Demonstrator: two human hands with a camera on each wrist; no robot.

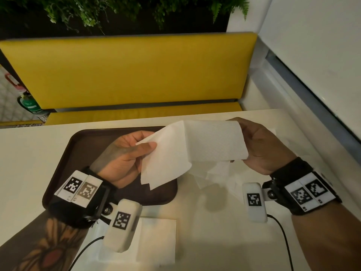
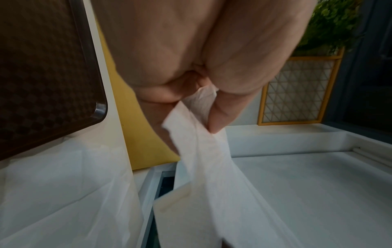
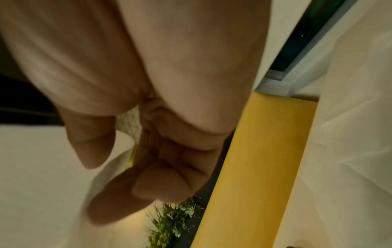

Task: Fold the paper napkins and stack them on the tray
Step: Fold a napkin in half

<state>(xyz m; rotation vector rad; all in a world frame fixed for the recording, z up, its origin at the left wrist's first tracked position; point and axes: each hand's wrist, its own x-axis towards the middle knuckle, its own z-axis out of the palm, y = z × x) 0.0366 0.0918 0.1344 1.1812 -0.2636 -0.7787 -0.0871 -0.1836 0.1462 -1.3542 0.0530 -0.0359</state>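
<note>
Folded napkins (image 1: 156, 239) lie nearest, ready for stacking. Above the brown tray (image 1: 82, 141), left hand (image 1: 125, 155) and right hand (image 1: 261, 147) each pinch the raised napkin (image 1: 195, 147), holding it taut for folding.

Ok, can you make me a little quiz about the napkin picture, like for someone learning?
1. True or false: both hands hold the same napkin.
2. What is the tray holding? A) a stack of napkins B) a cup C) nothing that shows
3. Fill in: the seat behind the table is coloured ____.

Key:
1. True: the left hand pinches one end and the right hand grips the other, up in the air.
2. C, as far as the head view shows.
3. Yellow.
</note>
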